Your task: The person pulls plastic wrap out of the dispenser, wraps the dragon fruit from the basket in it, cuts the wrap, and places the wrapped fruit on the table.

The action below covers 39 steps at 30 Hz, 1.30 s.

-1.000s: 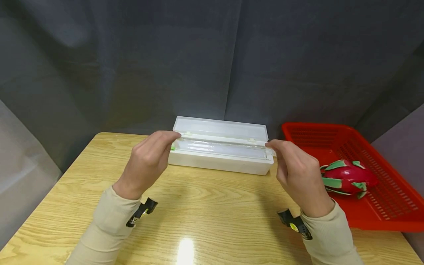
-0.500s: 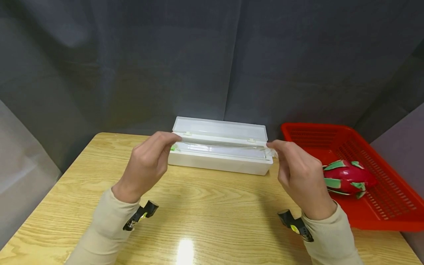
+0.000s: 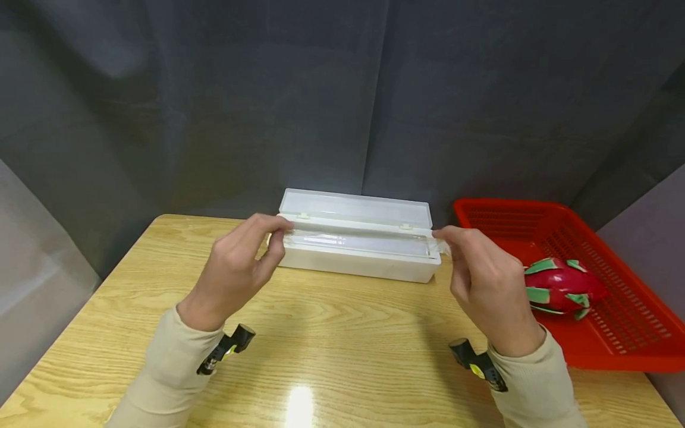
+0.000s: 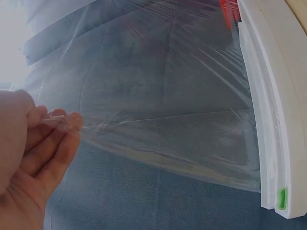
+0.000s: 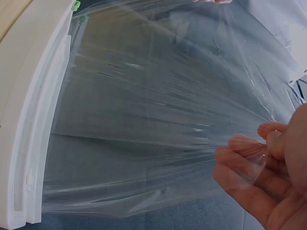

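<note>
A long white cling film dispenser (image 3: 353, 264) stands at the back of the table, its lid (image 3: 355, 206) raised. Clear cling film (image 4: 158, 86) comes out of it and stretches, creased, between both hands. My left hand (image 3: 232, 270) pinches one corner of the film; in the left wrist view its other fingers lie under the bunched edge. The opposite corner is gripped between thumb and fingers of my right hand (image 5: 268, 177), and pull lines fan out from there. A green slider (image 4: 282, 198) shows at the dispenser's left end, hidden by the left hand in the head view.
To the right is a red plastic basket (image 3: 626, 361) with a dragon fruit (image 3: 564, 285) inside. The wooden table (image 3: 342, 345) ends at a dark grey curtain (image 3: 267, 107) right behind the dispenser.
The left thumb has shifted and now shows apart from the index finger, covering the green slider in the head view. The right hand has barely moved; the dispenser stays in place.
</note>
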Motion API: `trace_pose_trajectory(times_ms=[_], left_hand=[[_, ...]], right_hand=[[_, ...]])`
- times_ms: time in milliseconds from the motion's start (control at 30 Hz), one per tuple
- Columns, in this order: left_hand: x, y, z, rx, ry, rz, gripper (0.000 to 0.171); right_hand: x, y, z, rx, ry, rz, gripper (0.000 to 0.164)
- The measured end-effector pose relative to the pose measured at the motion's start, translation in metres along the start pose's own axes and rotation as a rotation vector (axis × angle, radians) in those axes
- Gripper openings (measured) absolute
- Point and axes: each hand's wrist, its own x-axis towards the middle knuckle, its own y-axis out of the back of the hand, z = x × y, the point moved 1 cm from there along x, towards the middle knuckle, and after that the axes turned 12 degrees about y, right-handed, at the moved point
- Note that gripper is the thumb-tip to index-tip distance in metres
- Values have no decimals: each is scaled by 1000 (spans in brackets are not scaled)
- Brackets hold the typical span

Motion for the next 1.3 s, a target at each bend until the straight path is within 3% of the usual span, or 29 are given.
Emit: trace_pose_trajectory(times_ms=[300, 500, 767, 1033, 1300], left_hand=[[-1, 0, 1, -26, -46, -22, 30], [-2, 2, 2, -43, -50, -37, 22], [0, 2, 3, -29, -62, -1, 15], [1, 6, 4, 10, -68, -4, 24], [1, 11, 5, 39, -87, 6, 27]], right_hand=[[0, 0, -1, -1, 2, 26, 32], [0, 1, -2, 4, 3, 29, 35], [1, 2, -2, 2, -6, 6, 34], [1, 2, -4, 5, -30, 46, 41], [2, 6, -5, -17, -2, 33, 34]])
